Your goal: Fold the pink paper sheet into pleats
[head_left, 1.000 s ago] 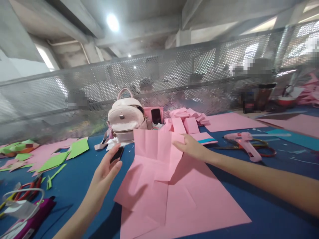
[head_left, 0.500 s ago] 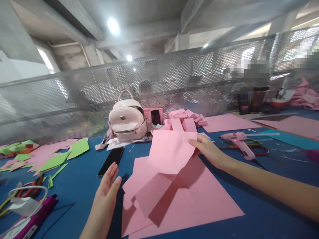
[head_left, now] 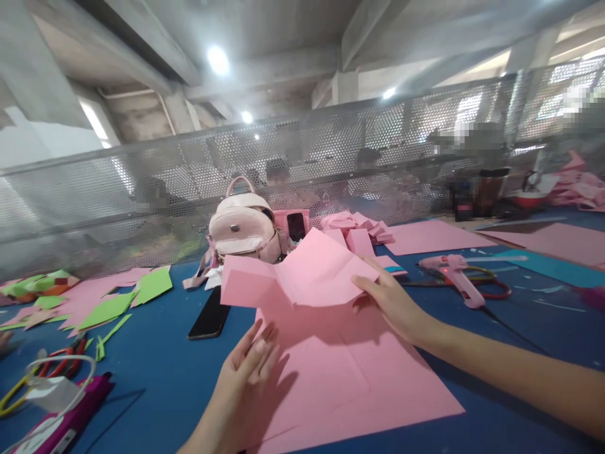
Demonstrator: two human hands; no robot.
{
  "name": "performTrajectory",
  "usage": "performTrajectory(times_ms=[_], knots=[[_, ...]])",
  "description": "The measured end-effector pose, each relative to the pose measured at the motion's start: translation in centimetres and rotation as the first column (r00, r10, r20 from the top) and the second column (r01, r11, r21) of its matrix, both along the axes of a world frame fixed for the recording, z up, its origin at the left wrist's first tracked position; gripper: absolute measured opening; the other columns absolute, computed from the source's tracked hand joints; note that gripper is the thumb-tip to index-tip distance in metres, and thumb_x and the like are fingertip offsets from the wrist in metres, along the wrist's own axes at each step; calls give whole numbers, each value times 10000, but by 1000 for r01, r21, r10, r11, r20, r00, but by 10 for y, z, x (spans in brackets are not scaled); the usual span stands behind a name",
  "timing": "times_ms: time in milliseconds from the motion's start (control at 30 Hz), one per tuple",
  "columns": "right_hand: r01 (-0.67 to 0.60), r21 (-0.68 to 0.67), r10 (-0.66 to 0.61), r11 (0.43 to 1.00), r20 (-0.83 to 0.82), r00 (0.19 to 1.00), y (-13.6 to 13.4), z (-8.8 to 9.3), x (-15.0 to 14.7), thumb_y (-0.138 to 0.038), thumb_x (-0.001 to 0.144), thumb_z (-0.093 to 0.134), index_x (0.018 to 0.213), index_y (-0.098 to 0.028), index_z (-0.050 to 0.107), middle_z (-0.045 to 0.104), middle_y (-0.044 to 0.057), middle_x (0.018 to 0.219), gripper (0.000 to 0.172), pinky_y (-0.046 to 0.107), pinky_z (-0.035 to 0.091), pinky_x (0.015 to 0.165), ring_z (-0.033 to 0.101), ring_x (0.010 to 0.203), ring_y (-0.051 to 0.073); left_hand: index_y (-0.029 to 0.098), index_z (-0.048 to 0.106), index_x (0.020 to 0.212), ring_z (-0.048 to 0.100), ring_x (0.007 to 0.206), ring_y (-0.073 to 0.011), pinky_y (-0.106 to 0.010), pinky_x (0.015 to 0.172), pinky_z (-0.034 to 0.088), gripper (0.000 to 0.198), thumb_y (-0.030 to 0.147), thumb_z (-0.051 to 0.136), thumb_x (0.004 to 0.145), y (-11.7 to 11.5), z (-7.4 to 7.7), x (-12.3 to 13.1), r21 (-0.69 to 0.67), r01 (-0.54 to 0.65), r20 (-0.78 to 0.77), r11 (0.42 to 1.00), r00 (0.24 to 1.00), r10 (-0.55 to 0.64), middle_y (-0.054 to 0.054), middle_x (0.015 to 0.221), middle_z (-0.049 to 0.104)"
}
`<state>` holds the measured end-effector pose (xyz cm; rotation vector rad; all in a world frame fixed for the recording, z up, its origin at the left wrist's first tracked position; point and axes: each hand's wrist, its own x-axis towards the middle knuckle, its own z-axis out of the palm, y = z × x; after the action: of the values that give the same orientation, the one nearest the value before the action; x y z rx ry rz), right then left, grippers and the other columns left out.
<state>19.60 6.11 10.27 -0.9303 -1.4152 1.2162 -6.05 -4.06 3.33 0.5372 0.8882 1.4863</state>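
Note:
A creased pink sheet (head_left: 307,271) is raised above the table, its left part folded and lifted. My right hand (head_left: 382,293) pinches its right edge between thumb and fingers. My left hand (head_left: 250,366) is below the sheet's left part, fingers apart, holding nothing. Beneath both lies a large flat pink sheet (head_left: 359,391) on the blue table (head_left: 155,366). Left of the raised sheet rests a black phone (head_left: 208,316), partly covered by it.
Behind stand a pale backpack (head_left: 243,227) and folded pink strips (head_left: 354,224). A pink glue gun (head_left: 456,274) with scissors (head_left: 496,287) lies at right. Green paper (head_left: 154,285), pliers (head_left: 70,356) and a purple power strip (head_left: 75,416) are at left. Metal mesh (head_left: 321,151) runs behind.
The held pink sheet's lower-left part has swung up and left, exposing more of the flat sheet. My left hand has moved right, toward the sheet. My right hand still grips the edge.

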Motion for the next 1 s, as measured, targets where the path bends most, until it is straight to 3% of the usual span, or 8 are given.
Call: performTrajectory(times_ms=[167, 267, 333, 433, 533, 633, 700, 1000], knots=[[-100, -16, 101, 995, 158, 982, -28, -16, 1, -455, 890, 584, 1503, -249, 273, 631, 123, 1240, 718, 375, 621, 650, 679, 558, 153, 208, 682, 951, 671, 1116, -234, -309, 940, 567, 341, 288, 888, 690, 34, 25, 3, 32, -248, -134, 968, 959, 250, -48, 1037, 746], [-230, 44, 213, 972, 240, 947, -46, -33, 7, -466, 938, 539, 1510, -281, 292, 517, 143, 1425, 650, 403, 615, 814, 730, 900, 240, 212, 677, 1028, 687, 1069, -208, -259, 851, 585, 310, 263, 833, 764, 42, 26, 1, 21, -262, -171, 965, 950, 262, -51, 1104, 732], [-289, 119, 231, 950, 356, 906, -57, -42, 13, -474, 926, 578, 1516, -263, 317, 480, 145, 1479, 679, 441, 494, 1044, 581, 1246, 303, 201, 683, 1028, 696, 1043, -202, -250, 826, 588, 259, 269, 795, 804, 43, 25, 0, 16, -260, -199, 965, 945, 258, -63, 1120, 729], [-400, 59, 297, 915, 573, 764, -66, -39, 23, -581, 688, 819, 1494, -245, 390, 545, 160, 1414, 973, 486, 455, 1062, 545, 1253, 368, 207, 688, 1049, 694, 1052, -205, -245, 804, 585, 289, 324, 792, 807, 42, 23, -2, 22, -252, -259, 968, 933, 249, -60, 1118, 733], [-346, 175, 222, 922, 494, 841, -54, -21, 35, -735, 854, 532, 955, -220, 699, 695, 94, 923, 551, 389, 550, 800, 657, 867, 276, 220, 691, 1086, 684, 1078, -229, -282, 827, 579, 369, 418, 795, 792, 44, 28, -7, 92, -206, -315, 974, 922, 224, -49, 1101, 743], [-165, 311, 41, 936, 370, 928, -27, -2, 46, -664, 974, 319, 640, -219, 563, 586, 43, 647, 608, 326, 480, 603, 547, 598, 188, 159, 732, 998, 704, 1008, -262, -304, 816, 572, 390, 439, 829, 744, 47, 37, -10, 135, -124, -386, 983, 907, 168, -81, 1007, 764], [-93, 353, -45, 931, 366, 930, -9, 5, 49, -590, 977, 409, 676, -214, 559, 593, 39, 722, 504, 313, 474, 611, 533, 635, 174, 124, 750, 932, 716, 943, -269, -299, 796, 566, 391, 425, 857, 708, 50, 40, -9, 147, -84, -431, 986, 891, 140, -95, 940, 772], [-313, 165, 157, 935, 598, 786, 23, -28, 19, -309, 809, 666, 936, -197, 681, 715, 46, 974, 170, 281, 510, 718, 668, 916, 212, 111, 727, 1117, 720, 962, -304, -364, 838, 562, 502, 484, 777, 785, 66, 24, 9, 186, 52, -473, 981, 880, 43, -136, 1066, 757]])
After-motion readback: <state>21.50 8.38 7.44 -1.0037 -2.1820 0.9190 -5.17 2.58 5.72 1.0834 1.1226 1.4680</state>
